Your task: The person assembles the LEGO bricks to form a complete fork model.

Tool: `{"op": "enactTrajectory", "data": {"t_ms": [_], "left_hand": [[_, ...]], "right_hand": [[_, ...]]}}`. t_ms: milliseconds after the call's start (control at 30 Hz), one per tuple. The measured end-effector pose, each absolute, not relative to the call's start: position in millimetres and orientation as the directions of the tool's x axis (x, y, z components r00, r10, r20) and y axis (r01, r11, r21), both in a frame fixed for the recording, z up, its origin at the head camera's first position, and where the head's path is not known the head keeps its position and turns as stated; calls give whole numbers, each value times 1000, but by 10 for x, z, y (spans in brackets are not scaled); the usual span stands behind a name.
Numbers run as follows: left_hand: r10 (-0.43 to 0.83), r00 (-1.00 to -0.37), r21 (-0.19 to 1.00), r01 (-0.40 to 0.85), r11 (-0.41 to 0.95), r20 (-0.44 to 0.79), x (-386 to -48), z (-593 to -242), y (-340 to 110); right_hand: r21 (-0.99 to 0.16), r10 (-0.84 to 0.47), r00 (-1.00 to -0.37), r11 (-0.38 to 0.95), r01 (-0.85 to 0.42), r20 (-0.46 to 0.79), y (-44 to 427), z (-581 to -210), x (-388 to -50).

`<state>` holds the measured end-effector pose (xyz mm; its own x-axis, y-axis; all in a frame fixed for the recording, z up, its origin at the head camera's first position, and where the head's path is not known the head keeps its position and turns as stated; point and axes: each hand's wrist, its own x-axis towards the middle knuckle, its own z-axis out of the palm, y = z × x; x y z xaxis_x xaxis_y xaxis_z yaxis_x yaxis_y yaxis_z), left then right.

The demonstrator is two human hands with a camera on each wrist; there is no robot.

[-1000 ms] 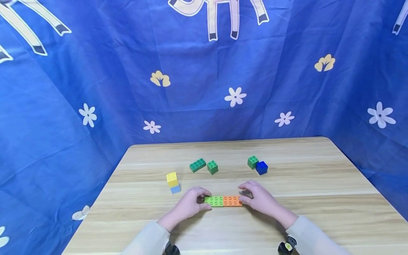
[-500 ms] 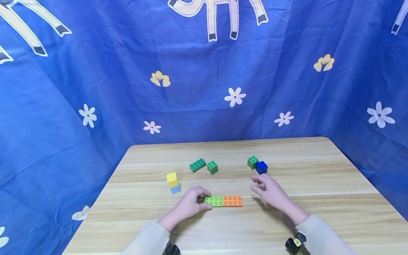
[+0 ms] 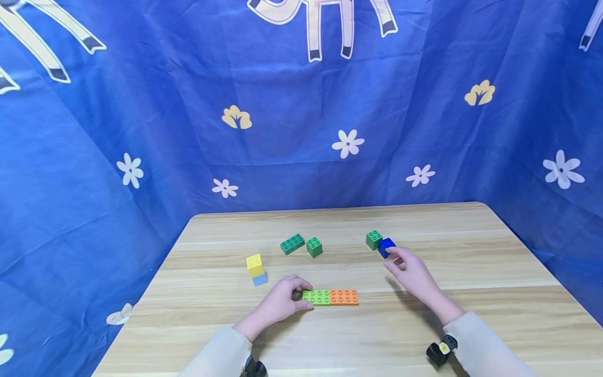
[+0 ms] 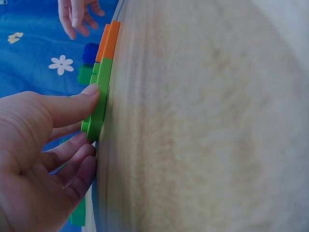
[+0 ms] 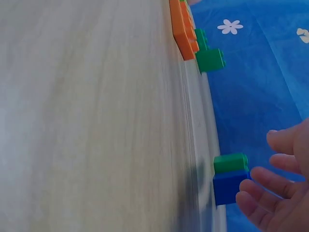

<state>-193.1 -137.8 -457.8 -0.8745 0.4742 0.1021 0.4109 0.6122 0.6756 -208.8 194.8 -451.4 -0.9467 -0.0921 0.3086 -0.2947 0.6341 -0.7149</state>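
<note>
My left hand pinches the left end of a lime green brick between thumb and fingers. An orange brick lies end to end against it, studs up. In the left wrist view the thumb presses the near long side of the lime brick. My right hand hovers by a dark blue brick, fingers parted and holding nothing. From the head view I cannot tell whether the fingertips touch it. The right wrist view shows the blue brick just beyond the fingers. A green square brick stands beside it.
A flat dark green brick and a green square brick lie at the middle back. On the left, a yellow brick adjoins a light blue one. A blue patterned cloth hangs behind the wooden table.
My right hand has left the orange brick's end and moved right and away from me, to the dark blue brick. The left hand keeps its place on the lime green brick.
</note>
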Motion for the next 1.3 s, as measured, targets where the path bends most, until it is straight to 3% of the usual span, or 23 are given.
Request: {"op": "enactTrajectory", "data": {"t_ms": [900,1300], "left_hand": [[473,-872,664,427,613,124,-1927,-4614,-1372],[463,-878,661,418,623,118,-1915,-4625,-1364]], "right_hand": [[-774,80,-979,626,-95,185,2012,-4610,-2439],[-746,122,-983,665,-24,141,1917,-4650,-2580]]}}
